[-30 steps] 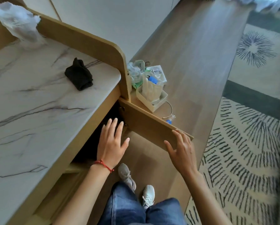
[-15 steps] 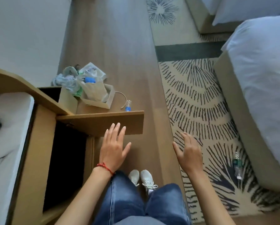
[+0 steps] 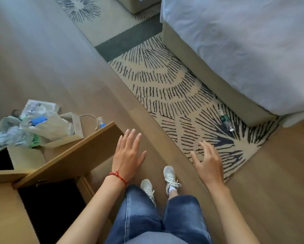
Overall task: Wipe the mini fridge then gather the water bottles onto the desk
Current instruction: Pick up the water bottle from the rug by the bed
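A clear water bottle (image 3: 225, 120) with a green label lies on the patterned rug beside the bed base. Another small bottle (image 3: 101, 122) with a blue label stands on the floor behind the open cabinet door (image 3: 72, 154). The dark cabinet opening (image 3: 52, 206) shows at lower left; the mini fridge inside is hidden in shadow. My left hand (image 3: 128, 154) hovers flat with fingers spread just right of the door's edge, holding nothing. My right hand (image 3: 207, 161) is out over the rug's edge, fingers loosely apart and empty, well short of the green-label bottle.
A small bin (image 3: 66, 131) overflowing with plastic bags and wrappers sits on the wood floor behind the door. The bed (image 3: 244, 50) with white bedding fills the upper right. The striped rug (image 3: 174, 95) runs along it. My white shoes and jeans are below.
The view swung right, away from the marble desk top toward the bed and rug. My right hand let go of the cabinet door, which stays open; both hands moved rightward.
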Demonstrator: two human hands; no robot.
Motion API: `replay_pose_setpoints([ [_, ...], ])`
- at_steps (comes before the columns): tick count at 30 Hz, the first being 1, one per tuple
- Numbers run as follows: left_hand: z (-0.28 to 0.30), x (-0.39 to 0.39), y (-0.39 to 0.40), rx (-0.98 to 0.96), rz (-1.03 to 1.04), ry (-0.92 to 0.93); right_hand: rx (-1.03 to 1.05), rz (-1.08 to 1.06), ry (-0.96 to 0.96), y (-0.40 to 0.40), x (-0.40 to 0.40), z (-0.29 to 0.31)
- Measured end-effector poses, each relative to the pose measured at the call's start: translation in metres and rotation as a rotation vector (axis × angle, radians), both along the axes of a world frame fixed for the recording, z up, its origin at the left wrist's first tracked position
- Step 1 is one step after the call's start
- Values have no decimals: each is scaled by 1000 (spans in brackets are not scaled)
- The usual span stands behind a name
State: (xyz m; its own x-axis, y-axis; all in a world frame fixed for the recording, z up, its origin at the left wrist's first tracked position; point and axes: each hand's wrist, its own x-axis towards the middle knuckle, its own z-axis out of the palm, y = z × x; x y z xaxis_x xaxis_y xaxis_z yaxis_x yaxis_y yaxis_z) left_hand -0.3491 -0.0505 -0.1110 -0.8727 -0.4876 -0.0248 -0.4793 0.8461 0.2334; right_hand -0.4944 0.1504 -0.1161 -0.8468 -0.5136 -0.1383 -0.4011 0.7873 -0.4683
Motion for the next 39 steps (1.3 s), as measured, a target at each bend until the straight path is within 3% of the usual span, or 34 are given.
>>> replay_pose_setpoints([
  [14,1,-93,32,42,-246,31,-43,-239,-3,56,-33,-1],
  [28,5,-250,84,40,-344,-9,24,-348,-72,129,-171,-11],
  [36,-11,-360,61,52,-523,-49,36,-510,-76,115,-242,-27],
  [39,-15,-415,46,58,-682,-100,28,-610,-86,102,-270,-31],
])
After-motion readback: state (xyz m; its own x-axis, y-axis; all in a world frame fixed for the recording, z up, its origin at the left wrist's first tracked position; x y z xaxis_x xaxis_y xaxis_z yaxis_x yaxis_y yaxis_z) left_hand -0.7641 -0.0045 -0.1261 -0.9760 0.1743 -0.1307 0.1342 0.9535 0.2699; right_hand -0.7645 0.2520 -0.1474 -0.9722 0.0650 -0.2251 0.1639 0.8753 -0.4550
